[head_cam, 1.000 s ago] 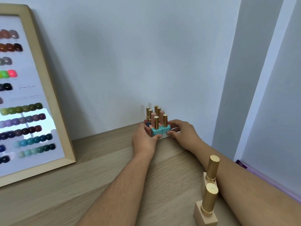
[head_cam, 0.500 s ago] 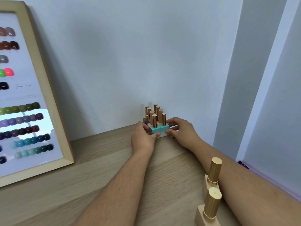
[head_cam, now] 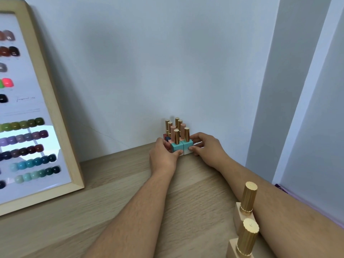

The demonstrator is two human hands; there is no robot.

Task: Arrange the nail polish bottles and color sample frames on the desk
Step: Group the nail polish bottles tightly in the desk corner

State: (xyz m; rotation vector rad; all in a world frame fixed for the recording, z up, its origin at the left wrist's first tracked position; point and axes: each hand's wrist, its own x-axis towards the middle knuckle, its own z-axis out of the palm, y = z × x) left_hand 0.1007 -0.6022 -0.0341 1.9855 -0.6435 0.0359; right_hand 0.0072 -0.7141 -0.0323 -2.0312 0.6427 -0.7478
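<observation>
A tight cluster of small nail polish bottles (head_cam: 176,146) with gold and pink caps stands at the back of the wooden desk (head_cam: 111,192), against the wall. A teal bottle and a white one are at its front. My left hand (head_cam: 162,157) cups the cluster's left side, thumb on the teal bottle's front. My right hand (head_cam: 208,148) wraps the right side, thumb pressing the white bottle. A wood-framed colour sample frame (head_cam: 55,112) leans on the wall at the left. Two beige bottles, a farther one (head_cam: 248,198) and a nearer one (head_cam: 245,237), stand near my right forearm.
The grey wall runs right behind the cluster, and a wall corner juts out at the right. A purple edge (head_cam: 279,188) shows beyond the desk's right side. Bare desk surface lies between the frame and my left arm.
Both hands stay wrapped round the bottle cluster in the same spot. Only the view has shifted slightly.
</observation>
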